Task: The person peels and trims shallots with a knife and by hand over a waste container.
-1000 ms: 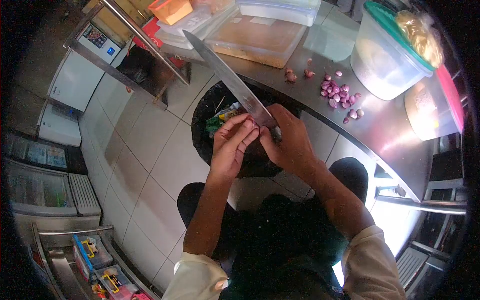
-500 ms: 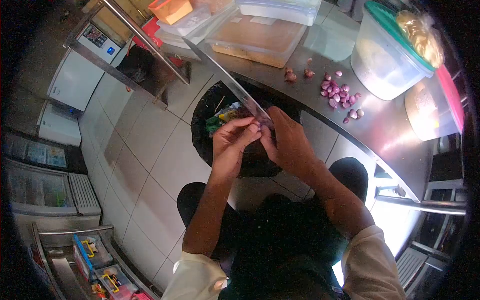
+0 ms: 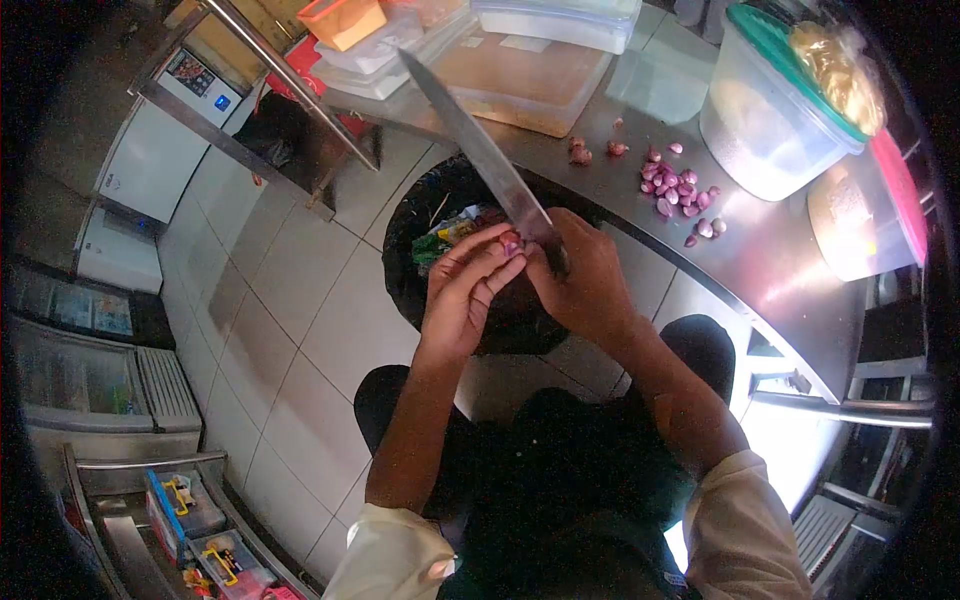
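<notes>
My left hand (image 3: 467, 290) pinches a small purple shallot (image 3: 512, 246) in its fingertips. In my right hand (image 3: 583, 275) is a large knife (image 3: 482, 150), its broad blade slanting up and to the left; the handle is mostly hidden in the grip. My right thumb is close against the shallot beside the blade. Both hands are over a bin lined with a black bag (image 3: 405, 275), which has scraps in it. On the steel table (image 3: 620, 215) lies a pile of peeled shallots (image 3: 672, 184), with a few brown unpeeled ones (image 3: 581, 152) to their left.
A tub with a green lid (image 3: 775, 120) and a pink-lidded container (image 3: 865, 215) stand at the table's right. Flat plastic boxes (image 3: 520, 75) sit at the back. The table's edge runs close by my right hand. Toolboxes (image 3: 190, 500) are at lower left.
The knife has turned so that more of the blade's flat side shows, and its tip has shifted up and right. My left fingers have opened slightly around the shallot, showing more of it.
</notes>
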Demonstrator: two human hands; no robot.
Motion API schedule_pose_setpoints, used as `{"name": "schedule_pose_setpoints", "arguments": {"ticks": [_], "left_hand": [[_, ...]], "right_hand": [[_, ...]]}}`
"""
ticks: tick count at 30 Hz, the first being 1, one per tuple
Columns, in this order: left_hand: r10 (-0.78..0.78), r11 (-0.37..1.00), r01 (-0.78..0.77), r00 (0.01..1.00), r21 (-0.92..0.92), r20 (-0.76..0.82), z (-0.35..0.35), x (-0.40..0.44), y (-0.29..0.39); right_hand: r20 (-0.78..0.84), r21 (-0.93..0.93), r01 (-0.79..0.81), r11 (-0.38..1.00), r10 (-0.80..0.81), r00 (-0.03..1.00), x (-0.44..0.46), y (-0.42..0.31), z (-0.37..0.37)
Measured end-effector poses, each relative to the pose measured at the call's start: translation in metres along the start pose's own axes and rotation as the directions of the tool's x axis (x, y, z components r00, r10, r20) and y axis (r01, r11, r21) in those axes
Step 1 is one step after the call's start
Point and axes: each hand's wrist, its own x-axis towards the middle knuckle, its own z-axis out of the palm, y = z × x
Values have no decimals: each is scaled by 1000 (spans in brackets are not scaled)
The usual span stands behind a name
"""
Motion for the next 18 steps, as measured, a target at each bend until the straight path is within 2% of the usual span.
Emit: {"name": "schedule_pose_setpoints", "arguments": {"ticks": [1,8,10,12,14,17,18], "left_hand": [[6,1000,-6,1000,10,-9,0,0,0],[29,998,-28,999,62,-22,-5,-2,-3],[31,996,-28,999,86,-35,-5,-2,-3],[35,993,-29,998,111,-49,-6,-2,-4],[67,975,-69,998,210,18,-8,-2,-5],[55,978,-54,998,203,-1,-7,-1,-3],[54,978,-52,999,203,-1,-6,-1,-3]], "right_hand": [[12,-9,59,998,-59,998,0,0,0],[58,18,110,994,-111,992,-1,-2,5],[37,-79,136,988,-133,990,-4,-5,4],[53,-76,132,988,-128,990,-3,-1,6],[69,-75,130,989,-124,990,-4,3,8],[76,-84,116,990,-110,991,-6,3,10],[95,-83,51,995,-43,995,-5,1,10]]}}
